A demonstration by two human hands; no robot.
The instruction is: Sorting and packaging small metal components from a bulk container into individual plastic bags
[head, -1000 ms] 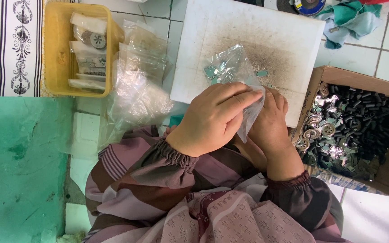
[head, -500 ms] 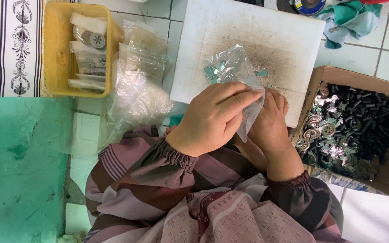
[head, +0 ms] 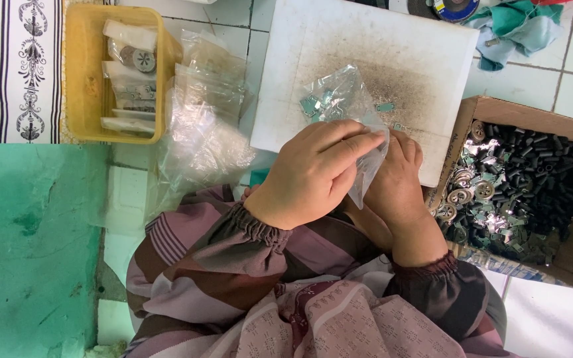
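Observation:
A small clear plastic bag [head: 339,99] with several tiny green parts inside lies over the near edge of a white board [head: 366,46]. My left hand [head: 313,176] covers the bag's near end, fingers pinching the plastic. My right hand [head: 396,182] holds the same bag from the right side, fingers curled under it. Both hands press together at the bag's opening. A few loose green parts [head: 386,106] lie on the dusty board beside the bag.
A cardboard box [head: 532,113] at the right holds black cylinders, round metal pieces and small green parts. A yellow tub [head: 77,73] with filled bags stands at the upper left, beside a heap of empty clear bags [head: 203,126]. Teal cloth [head: 518,26] lies at the top right.

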